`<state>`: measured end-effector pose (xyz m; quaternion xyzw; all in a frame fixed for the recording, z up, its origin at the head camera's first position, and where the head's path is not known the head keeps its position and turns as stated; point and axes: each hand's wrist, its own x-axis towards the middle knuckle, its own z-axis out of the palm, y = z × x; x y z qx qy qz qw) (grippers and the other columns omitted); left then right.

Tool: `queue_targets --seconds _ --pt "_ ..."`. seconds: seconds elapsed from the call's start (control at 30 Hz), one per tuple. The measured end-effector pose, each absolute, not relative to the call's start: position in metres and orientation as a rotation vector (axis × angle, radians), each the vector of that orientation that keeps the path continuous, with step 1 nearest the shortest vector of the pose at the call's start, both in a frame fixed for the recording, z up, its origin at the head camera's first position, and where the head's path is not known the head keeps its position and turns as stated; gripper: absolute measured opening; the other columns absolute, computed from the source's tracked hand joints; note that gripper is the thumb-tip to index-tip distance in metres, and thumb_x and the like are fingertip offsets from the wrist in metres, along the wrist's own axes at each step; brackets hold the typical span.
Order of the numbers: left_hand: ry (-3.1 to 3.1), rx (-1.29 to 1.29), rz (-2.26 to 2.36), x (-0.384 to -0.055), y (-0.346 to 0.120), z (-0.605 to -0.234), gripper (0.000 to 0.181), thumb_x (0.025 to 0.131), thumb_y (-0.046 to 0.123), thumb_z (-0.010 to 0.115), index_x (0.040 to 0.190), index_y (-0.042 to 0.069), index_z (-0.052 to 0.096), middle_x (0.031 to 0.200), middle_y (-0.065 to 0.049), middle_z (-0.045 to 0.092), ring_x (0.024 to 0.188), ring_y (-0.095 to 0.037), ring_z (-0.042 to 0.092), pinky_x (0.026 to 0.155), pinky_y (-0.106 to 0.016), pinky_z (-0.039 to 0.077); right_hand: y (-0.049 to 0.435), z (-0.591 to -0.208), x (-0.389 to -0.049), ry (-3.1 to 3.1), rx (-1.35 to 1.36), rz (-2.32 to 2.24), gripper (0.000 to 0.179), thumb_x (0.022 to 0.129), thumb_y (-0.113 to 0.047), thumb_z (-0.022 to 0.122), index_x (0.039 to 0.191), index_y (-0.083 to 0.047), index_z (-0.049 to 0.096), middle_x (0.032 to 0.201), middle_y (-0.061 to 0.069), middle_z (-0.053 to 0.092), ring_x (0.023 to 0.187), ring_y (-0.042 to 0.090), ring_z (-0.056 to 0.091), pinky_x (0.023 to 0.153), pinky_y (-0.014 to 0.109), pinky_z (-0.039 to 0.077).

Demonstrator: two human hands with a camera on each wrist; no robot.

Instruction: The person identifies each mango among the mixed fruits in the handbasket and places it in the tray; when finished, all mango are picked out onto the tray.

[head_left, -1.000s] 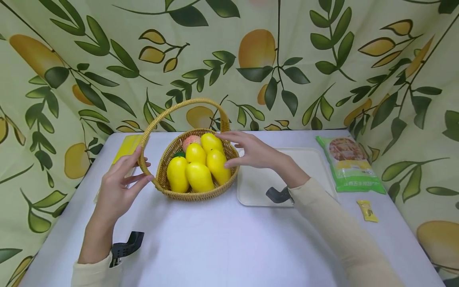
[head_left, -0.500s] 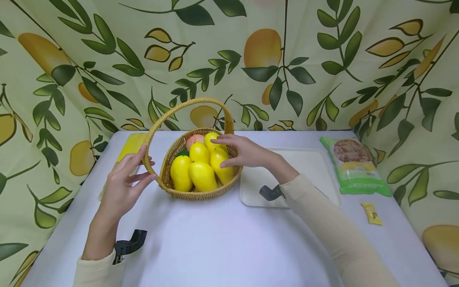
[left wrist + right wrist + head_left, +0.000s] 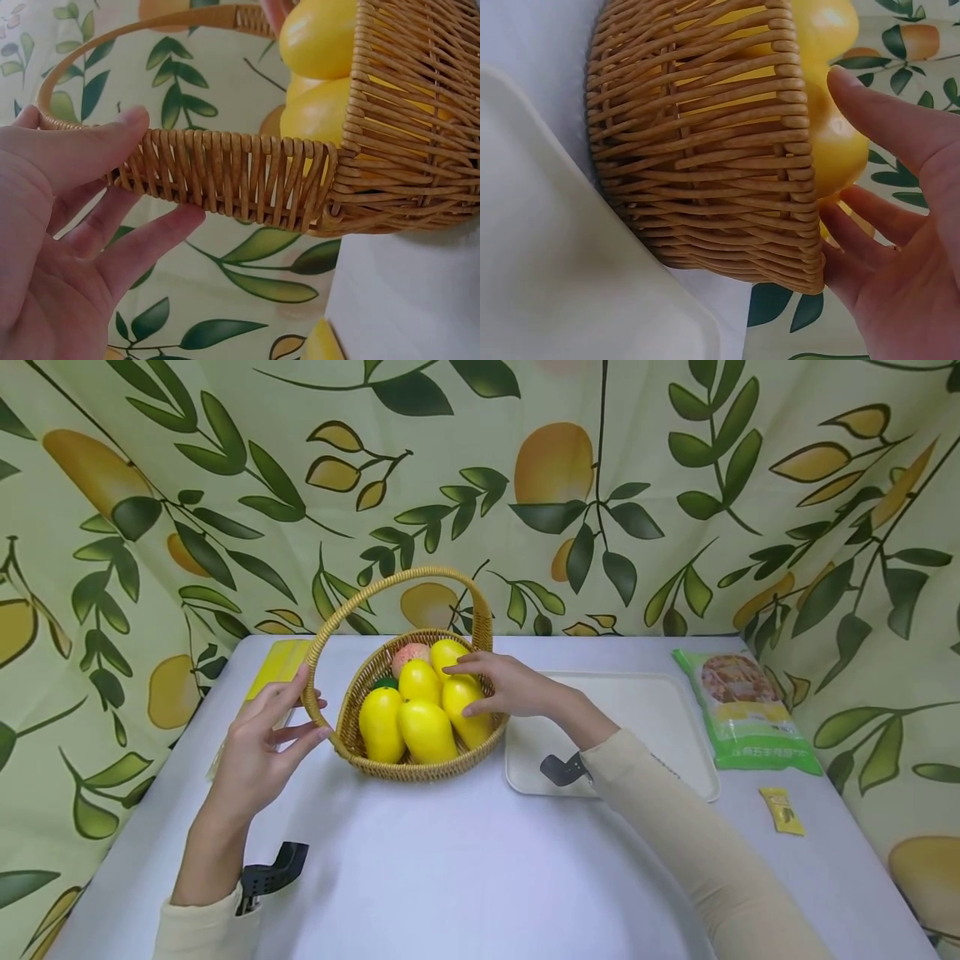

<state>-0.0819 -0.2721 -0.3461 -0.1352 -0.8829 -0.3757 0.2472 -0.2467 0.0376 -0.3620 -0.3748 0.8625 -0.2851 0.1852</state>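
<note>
A wicker basket [image 3: 431, 770] with a tall arched handle [image 3: 405, 575] stands at the back of the table. Several yellow mangoes [image 3: 426, 731] fill it, along with a pink dimpled fruit [image 3: 410, 653] and a dark green one [image 3: 386, 682], mostly hidden. My left hand [image 3: 251, 760] holds the left base of the handle, thumb on one side and fingers on the other, as the left wrist view shows. At the basket's right side, my right hand [image 3: 517, 687] grips the rightmost mango [image 3: 836, 150] between thumb and fingers; the mango still sits among the others.
A cream tray [image 3: 622, 735] lies right of the basket, beneath my right forearm. Farther right are a green-and-white food bag [image 3: 750, 710] and a small yellow packet [image 3: 782, 811]. A flat yellow item [image 3: 281, 664] lies behind my left hand. Patterned cloth [image 3: 450, 460] hangs around the table.
My right hand has come lower over the rightmost mango, its thumb and fingers drawing closer together. The left hand keeps its hold on the handle. The head view has shifted slightly.
</note>
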Motion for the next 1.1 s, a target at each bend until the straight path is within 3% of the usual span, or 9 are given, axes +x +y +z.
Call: queue_targets --seconds 0.37,0.77,0.93,1.1 --pt "-2.385 -0.414 -1.044 -0.087 -0.268 -0.347 0.099 0.07 -0.023 0.078 0.154 0.016 0.044 0.112 -0.014 0.061 0.108 0.016 0.056 0.081 -0.001 0.052 0.044 -0.365 -0.247 2.446 -1.063 -0.805 0.061 0.089 -0.023 0.08 0.146 -0.024 0.058 0.151 0.01 0.05 0.14 0.03 0.049 0.122 0.046 0.043" --pt "-2.367 -0.361 -1.076 -0.078 -0.273 -0.35 0.1 0.068 -0.028 0.076 0.153 0.015 0.047 0.113 0.016 0.058 0.106 0.012 0.057 0.079 0.0 0.051 0.034 -0.374 -0.243 2.435 -1.131 -0.759 0.069 0.086 -0.021 0.083 0.149 -0.025 0.054 0.152 0.008 0.046 0.121 0.023 0.053 0.103 0.033 0.054" --pt "-2.376 -0.351 -1.077 -0.079 -0.272 -0.348 0.1 0.069 -0.028 0.076 0.153 0.017 0.046 0.114 0.023 0.055 0.107 0.013 0.057 0.079 0.001 0.051 0.034 -0.372 -0.24 2.443 -1.158 -0.749 0.069 0.085 -0.023 0.084 0.148 -0.024 0.055 0.15 0.008 0.046 0.128 0.024 0.051 0.112 0.038 0.05" --pt "-2.376 -0.351 -1.084 -0.081 -0.27 -0.348 0.101 0.068 -0.028 0.076 0.153 0.018 0.046 0.114 0.021 0.056 0.106 0.013 0.059 0.079 0.001 0.051 0.038 -0.369 -0.238 2.46 -1.173 -0.781 0.068 0.085 -0.022 0.084 0.147 -0.023 0.056 0.149 0.008 0.045 0.13 0.025 0.05 0.112 0.039 0.049"
